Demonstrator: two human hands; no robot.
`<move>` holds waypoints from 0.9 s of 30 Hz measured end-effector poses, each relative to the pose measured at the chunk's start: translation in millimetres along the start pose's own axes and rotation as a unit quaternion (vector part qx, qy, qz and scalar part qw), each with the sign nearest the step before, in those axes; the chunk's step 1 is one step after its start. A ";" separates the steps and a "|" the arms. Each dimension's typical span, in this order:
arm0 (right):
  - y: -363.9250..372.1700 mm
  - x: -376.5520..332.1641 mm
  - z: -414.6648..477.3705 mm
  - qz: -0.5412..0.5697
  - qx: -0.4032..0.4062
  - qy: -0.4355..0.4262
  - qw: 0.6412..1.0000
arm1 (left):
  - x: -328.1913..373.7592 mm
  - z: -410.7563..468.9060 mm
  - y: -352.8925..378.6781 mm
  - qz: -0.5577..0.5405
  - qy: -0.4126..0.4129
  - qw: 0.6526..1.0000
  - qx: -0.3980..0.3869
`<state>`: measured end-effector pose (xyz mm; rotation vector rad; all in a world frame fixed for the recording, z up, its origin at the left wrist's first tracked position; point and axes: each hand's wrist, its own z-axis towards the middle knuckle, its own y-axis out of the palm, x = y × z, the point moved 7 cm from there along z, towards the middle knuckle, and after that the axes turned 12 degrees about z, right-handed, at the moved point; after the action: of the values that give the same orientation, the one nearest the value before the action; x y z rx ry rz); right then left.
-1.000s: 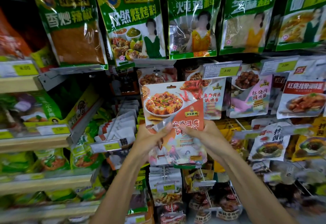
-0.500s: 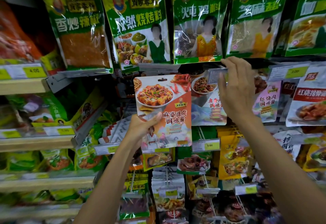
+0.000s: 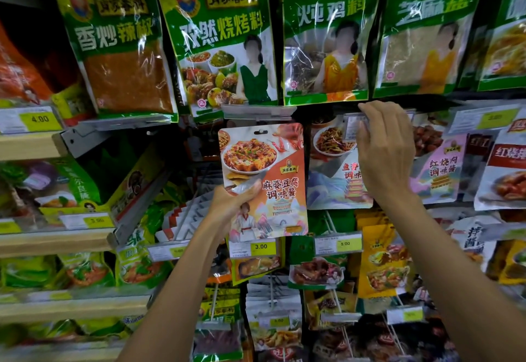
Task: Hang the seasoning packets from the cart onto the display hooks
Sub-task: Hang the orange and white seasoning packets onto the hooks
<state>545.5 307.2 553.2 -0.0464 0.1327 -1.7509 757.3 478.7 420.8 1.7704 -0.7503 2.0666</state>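
Pinching the mapo tofu sauce packet [image 3: 267, 173] with my left hand [image 3: 230, 202], thumb across the front near its 8 o'clock edge and fingers tucked behind, so I'm clamping that lower corner. The packet's hovering dead centre of the view, in front of the hooks and not on one yet.

It's looking like a thin, floppy foil pouch, light and a bit slick. I'm guessing it'll droop if I'm only holding it low, so I'd be taking it up near the hang hole [image 3: 260, 132] at its 12 o'clock for threading.

My right hand [image 3: 384, 156] is up at 2 o'clock from the packet, fingers curling over the clear price-tag flap [image 3: 353, 125] and pinching it.

The front is reading 麻婆豆腐调味酱, with a small 肖家香料 badge. That brand's also showing on the green bags at 12 o'clock, including the 孜然烧烤料 bag [image 3: 222, 28]. The 3.00 tag [image 3: 261, 247] is sitting at 6 o'clock, the 5.00 tag [image 3: 345, 243] at 5 and the 4.00 tag [image 3: 39, 118] way over at 9.
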 end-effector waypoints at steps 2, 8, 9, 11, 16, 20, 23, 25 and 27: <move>0.3 0.2 -2.3 -0.004 0.004 -0.006 1.000 | -6.0 5.5 -0.1 0.006 -0.009 1.000 -0.001; 2.2 0.5 -7.5 -0.003 0.007 -0.015 1.000 | -6.6 22.4 4.3 0.007 -0.023 1.000 -0.011; 2.4 1.3 -7.4 -0.003 0.006 -0.015 1.000 | -9.4 26.8 2.8 0.014 -0.033 0.999 -0.004; 2.6 3.1 -7.6 -0.002 0.001 -0.017 1.000 | -13.5 34.8 0.5 0.017 -0.049 0.999 0.011; 2.1 3.0 -9.1 0.003 -0.001 -0.029 1.000 | -16.2 49.1 -2.8 0.011 -0.052 0.998 0.022; -0.8 2.4 -6.4 0.004 -0.007 -0.029 1.000 | -19.7 51.0 -5.9 0.033 -0.054 0.996 0.060; -4.9 -1.8 -6.2 0.011 -0.010 -0.026 1.000 | -22.6 48.2 -5.0 0.043 -0.050 0.993 0.102; -10.8 -4.3 -7.0 0.016 -0.013 -0.022 1.000 | -20.9 42.5 -3.0 0.049 -0.050 0.991 0.116; -20.0 -6.6 -11.6 0.024 -0.020 -0.007 0.999 | -14.8 27.5 -2.4 0.067 -0.038 0.988 0.132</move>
<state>526.0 318.0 544.2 -0.0846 0.1577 -1.6997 783.7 466.2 409.4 1.9989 -0.6585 2.2876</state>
